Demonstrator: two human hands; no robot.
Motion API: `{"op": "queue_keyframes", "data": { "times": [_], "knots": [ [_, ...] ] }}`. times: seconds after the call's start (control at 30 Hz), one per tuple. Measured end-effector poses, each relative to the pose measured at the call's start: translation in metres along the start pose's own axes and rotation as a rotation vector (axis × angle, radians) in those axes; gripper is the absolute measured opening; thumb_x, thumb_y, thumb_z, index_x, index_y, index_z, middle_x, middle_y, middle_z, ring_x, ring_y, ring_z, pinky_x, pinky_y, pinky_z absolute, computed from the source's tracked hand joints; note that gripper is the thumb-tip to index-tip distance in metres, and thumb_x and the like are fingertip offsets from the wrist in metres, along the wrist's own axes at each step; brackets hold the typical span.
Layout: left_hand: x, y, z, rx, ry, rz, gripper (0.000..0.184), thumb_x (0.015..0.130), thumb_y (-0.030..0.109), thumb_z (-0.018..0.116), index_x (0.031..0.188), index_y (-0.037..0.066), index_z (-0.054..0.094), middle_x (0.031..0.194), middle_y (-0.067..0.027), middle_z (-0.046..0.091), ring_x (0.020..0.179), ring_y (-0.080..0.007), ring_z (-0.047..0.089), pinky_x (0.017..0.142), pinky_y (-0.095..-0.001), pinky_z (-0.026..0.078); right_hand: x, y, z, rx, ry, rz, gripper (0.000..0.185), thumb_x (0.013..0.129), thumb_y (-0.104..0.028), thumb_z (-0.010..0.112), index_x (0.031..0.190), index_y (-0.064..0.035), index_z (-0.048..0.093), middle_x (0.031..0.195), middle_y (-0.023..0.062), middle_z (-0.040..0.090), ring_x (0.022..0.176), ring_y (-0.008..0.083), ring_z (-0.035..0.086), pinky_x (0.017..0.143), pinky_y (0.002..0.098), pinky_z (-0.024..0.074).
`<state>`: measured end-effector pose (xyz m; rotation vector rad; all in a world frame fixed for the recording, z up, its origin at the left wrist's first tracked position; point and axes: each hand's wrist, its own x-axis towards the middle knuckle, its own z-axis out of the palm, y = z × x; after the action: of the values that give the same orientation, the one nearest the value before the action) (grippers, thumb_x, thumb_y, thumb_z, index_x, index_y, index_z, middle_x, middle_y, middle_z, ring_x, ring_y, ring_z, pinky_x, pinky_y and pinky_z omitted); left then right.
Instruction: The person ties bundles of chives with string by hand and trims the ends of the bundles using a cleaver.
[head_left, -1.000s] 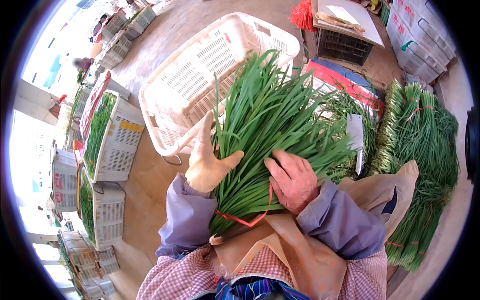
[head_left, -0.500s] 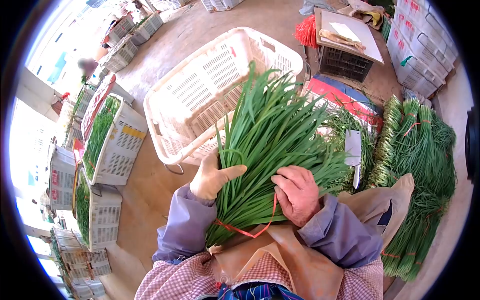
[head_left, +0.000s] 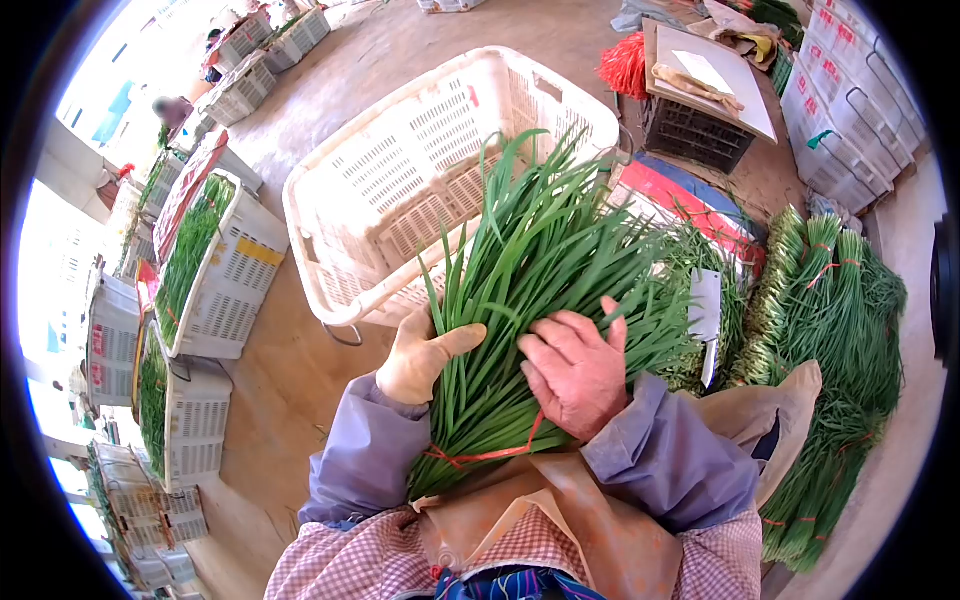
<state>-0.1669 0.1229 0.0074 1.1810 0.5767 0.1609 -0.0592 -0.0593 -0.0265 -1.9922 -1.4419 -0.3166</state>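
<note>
A large bundle of garlic chives (head_left: 540,270) lies across my lap, leaves fanned away from me, with a red tie (head_left: 485,457) around its near end. My left hand (head_left: 425,357), in a pale glove, holds the bundle's left side, thumb over the leaves and the other fingers hidden beneath. My bare right hand (head_left: 575,368) lies on top of the leaves, its fingers stretched out and thumb raised. Just beyond the leaf tips is a white plastic crate (head_left: 390,130) with nothing in it.
A cleaver (head_left: 705,310) lies on loose greens to the right, beside tied chive bundles (head_left: 840,310). Further back are a board-topped dark crate (head_left: 695,130), red ties (head_left: 624,65) and stacked white crates (head_left: 850,110). Filled crates (head_left: 225,280) line the left.
My right hand has shifted slightly up and left over the leaves, opening out with its thumb lifted. My left hand keeps its hold, and the view has shifted a little.
</note>
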Motion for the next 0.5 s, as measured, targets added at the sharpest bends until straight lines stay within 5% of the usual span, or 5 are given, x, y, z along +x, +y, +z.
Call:
{"op": "queue_keyframes", "data": {
  "times": [0.37, 0.5],
  "knots": [
    [-0.004, -0.006, -0.002, -0.061, 0.002, 0.002, 0.042, 0.088, 0.003, 0.065, 0.129, -0.004, 0.057, 0.113, -0.0081, 0.066, 0.098, -0.0165, 0.063, 0.087, -0.0300, 0.050, -0.023, 0.065, -0.045, 0.027, 0.278, 0.388, 0.014, 0.087, -0.008, 0.064, 0.100, -0.0063, 0.068, 0.102, 0.0096, 0.067, 0.099, 0.0277, 0.061, 0.099, 0.0468, 0.0366],
    [-0.004, -0.003, 0.008, 0.134, -0.014, 0.130, 0.052, 0.088, 0.007, 0.069, 0.135, -0.005, 0.049, 0.121, -0.0101, 0.062, 0.106, -0.0187, 0.060, 0.094, -0.0323, 0.048, -0.023, 0.047, -0.084, -0.115, 0.318, 0.190, 0.022, 0.085, -0.010, 0.065, 0.107, -0.0053, 0.065, 0.107, 0.0113, 0.066, 0.103, 0.0301, 0.060, 0.102, 0.0490, 0.0376]
  ]
}}
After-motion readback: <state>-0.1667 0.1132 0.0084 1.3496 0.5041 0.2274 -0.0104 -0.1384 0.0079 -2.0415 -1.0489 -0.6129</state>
